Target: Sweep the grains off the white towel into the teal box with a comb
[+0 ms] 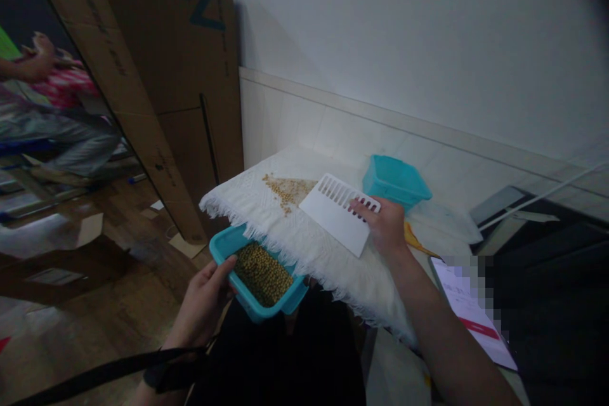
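Observation:
My left hand (202,304) grips the near rim of a teal plastic tray (223,246) full of small yellow-brown beans (261,274), held below the fringed edge of a white cloth (304,238). My right hand (387,225) pinches a flat white plastic scraper (335,210) with slots along one edge, resting on the cloth. A small pile of loose beans (288,190) lies on the cloth just left of the scraper.
A second teal tray (394,181) stands upside down at the back near the tiled wall. Papers (469,311) lie at the right. Large cardboard boxes (157,76) lean at the left over a wooden floor, where another person sits far left.

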`<state>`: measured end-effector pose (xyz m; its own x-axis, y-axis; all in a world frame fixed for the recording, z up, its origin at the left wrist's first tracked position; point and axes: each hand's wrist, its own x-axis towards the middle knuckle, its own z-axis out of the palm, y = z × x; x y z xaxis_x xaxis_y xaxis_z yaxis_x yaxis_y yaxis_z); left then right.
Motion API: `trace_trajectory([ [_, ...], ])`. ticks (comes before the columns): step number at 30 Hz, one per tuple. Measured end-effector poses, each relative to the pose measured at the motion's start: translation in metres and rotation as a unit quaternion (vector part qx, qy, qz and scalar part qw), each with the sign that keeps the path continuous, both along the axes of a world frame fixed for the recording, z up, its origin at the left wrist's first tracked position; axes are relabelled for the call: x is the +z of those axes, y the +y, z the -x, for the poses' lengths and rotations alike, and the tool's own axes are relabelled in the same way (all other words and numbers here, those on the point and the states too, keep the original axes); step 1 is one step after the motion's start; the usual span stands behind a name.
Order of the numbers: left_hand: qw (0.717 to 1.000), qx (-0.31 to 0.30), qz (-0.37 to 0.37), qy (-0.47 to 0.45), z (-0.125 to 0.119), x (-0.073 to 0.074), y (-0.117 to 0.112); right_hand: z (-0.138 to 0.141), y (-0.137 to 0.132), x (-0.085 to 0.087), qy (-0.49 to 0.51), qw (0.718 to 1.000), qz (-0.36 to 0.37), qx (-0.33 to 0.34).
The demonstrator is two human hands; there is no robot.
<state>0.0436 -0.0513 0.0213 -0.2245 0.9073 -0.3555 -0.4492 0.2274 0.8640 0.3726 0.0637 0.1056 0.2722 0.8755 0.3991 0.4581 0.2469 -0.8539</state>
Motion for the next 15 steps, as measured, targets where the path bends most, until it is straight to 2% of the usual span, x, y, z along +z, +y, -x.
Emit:
trace_trajectory([
  [7, 1.000, 0.001, -0.002, 0.006, 0.002, -0.006, 0.000, 0.021, -0.007, 0.000, -0.032, 0.999, -0.007, 0.032],
  [15, 1.000, -0.003, 0.001, 0.013, -0.001, -0.004, 0.000, 0.025, -0.010, 0.001, -0.007, 0.998, 0.014, 0.059],
])
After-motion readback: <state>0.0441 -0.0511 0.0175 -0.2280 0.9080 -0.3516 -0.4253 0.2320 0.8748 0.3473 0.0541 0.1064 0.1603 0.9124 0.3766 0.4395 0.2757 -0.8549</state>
